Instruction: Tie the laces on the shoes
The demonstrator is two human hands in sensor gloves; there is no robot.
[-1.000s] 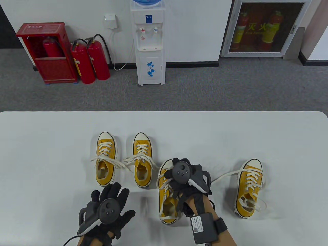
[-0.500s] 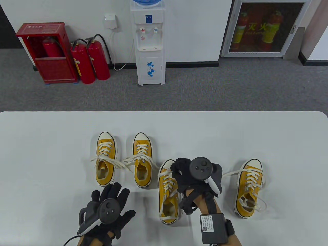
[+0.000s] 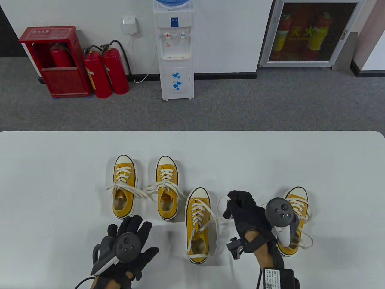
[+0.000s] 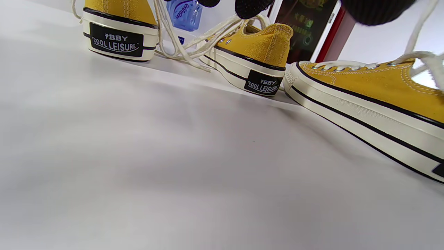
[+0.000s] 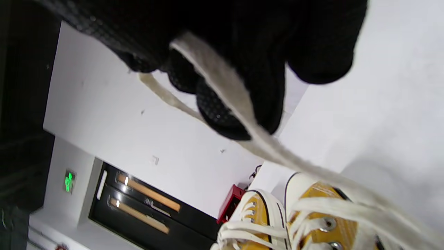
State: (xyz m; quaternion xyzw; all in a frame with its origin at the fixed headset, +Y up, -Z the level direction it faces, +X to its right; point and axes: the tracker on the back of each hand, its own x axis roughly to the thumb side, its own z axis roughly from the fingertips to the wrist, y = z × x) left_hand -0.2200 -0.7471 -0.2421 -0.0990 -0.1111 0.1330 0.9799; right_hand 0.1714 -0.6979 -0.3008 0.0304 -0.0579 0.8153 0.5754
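Right hand (image 3: 245, 210), raised right of the unlaced yellow canvas sneaker (image 3: 197, 224), pinches its cream cotton lace (image 5: 242, 114) in curled fingers. Left hand (image 3: 127, 243) rests flat, fingers spread.

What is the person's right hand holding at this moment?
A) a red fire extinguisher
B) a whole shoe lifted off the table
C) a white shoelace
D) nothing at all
C: the right hand has its fingers curled round a white shoelace that runs down to the third yellow shoe.
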